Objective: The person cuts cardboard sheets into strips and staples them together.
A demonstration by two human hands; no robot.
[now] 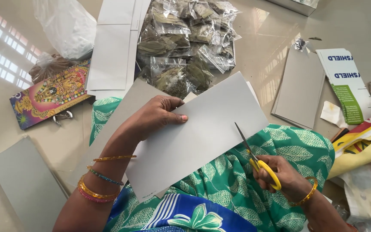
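My left hand (157, 115) grips the top edge of a grey cardboard sheet (198, 137), thumb on its face, holding it tilted over my lap. My right hand (282, 176) is closed on yellow-handled scissors (256, 159). Their blades point up and left, and the tips meet the sheet's right edge. Bangles circle both wrists. More grey card lies under the sheet.
A pile of small clear packets of dried leaves (185, 41) lies beyond the sheet. White card strips (112, 47), a colourful picture card (50, 94), a plastic bag (67, 25), grey boards (299, 88) (26, 184) and printed leaflets (346, 81) lie on the floor.
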